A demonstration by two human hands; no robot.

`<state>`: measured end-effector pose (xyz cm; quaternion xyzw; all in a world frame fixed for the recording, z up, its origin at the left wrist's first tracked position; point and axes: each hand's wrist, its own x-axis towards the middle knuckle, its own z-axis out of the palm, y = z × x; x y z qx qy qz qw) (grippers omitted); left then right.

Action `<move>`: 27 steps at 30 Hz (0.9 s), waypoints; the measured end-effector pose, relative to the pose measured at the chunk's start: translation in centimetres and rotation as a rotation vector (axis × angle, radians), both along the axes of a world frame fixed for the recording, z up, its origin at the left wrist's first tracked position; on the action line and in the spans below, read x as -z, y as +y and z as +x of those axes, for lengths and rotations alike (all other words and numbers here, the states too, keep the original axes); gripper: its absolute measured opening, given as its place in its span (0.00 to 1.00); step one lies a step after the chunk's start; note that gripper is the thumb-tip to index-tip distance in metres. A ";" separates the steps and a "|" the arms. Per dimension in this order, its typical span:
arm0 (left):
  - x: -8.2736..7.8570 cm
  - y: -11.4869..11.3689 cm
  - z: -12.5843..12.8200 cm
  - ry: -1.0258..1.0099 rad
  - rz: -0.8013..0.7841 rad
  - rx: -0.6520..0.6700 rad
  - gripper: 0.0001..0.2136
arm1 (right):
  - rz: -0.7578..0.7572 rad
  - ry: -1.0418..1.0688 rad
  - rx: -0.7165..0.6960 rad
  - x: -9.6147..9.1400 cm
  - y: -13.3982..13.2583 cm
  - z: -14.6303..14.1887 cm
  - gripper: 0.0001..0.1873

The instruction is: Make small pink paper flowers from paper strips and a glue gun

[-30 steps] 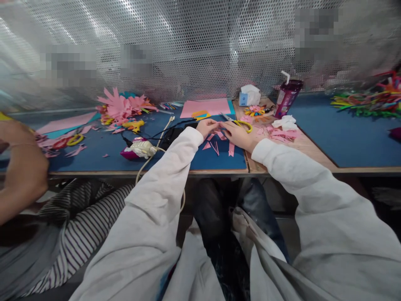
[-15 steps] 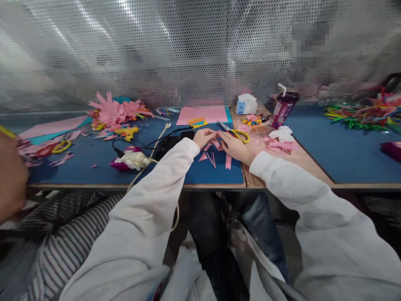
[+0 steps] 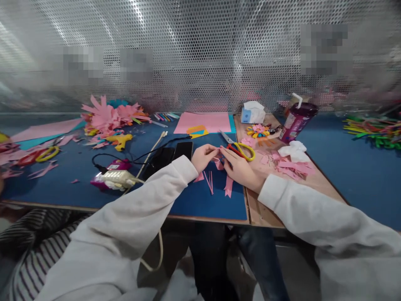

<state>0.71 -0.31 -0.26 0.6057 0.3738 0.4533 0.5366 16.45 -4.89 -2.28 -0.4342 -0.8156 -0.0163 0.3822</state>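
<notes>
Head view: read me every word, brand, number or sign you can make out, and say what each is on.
No text reads clearly.
Purple cup: pale lettering down its side, too small and blurred to read.
Tissue pack: small marking on its front, unreadable.
Purple box: whitish patch on top, possibly a label, too blurred to tell.

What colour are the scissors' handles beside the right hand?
The scissor handles are yellow and red; head view.

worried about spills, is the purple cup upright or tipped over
Upright: the purple cup has its dark lid on top, a white straw rising out.
</notes>
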 end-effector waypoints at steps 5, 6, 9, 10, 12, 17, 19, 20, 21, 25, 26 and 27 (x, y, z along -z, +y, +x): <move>-0.1 -0.7 -0.1 0.002 -0.049 0.019 0.11 | -0.034 0.125 -0.033 -0.2 -0.1 0.1 0.24; -0.2 -0.8 -0.2 -0.005 -0.058 0.025 0.12 | -0.040 0.152 -0.033 -0.3 -0.2 0.1 0.23; -0.4 -1.1 -0.4 -0.028 -0.110 0.028 0.13 | -0.049 0.198 -0.045 -0.5 -0.4 0.0 0.20; -0.4 -1.2 -0.4 -0.036 -0.134 0.021 0.12 | -0.050 0.195 -0.051 -0.5 -0.5 -0.1 0.20; -0.6 -1.3 -0.5 -0.049 -0.179 0.007 0.12 | -0.061 0.166 -0.053 -0.5 -0.7 -0.1 0.21; -0.7 -1.5 -0.6 -0.036 -0.229 -0.011 0.11 | -0.076 0.130 -0.035 -0.6 -1.0 -0.2 0.26; -0.7 -1.5 -0.6 -0.030 -0.231 -0.019 0.10 | -0.080 0.108 -0.047 -0.6 -1.1 -0.2 0.27; -0.7 -1.5 -0.6 -0.027 -0.233 -0.019 0.10 | -0.087 0.092 -0.047 -0.6 -1.1 -0.2 0.28; -0.7 -1.5 -0.7 -0.025 -0.237 -0.016 0.10 | -0.093 0.077 -0.041 -0.5 -1.1 -0.3 0.29; -0.6 -1.5 -0.9 -0.040 -0.278 0.000 0.10 | -0.093 0.017 -0.046 -0.3 -1.2 -0.3 0.32; -0.6 -1.5 -0.9 -0.050 -0.286 0.000 0.10 | -0.089 0.005 -0.052 -0.3 -1.2 -0.3 0.33; -0.6 -1.5 -0.9 -0.061 -0.294 0.001 0.10 | -0.087 -0.006 -0.053 -0.2 -1.2 -0.3 0.33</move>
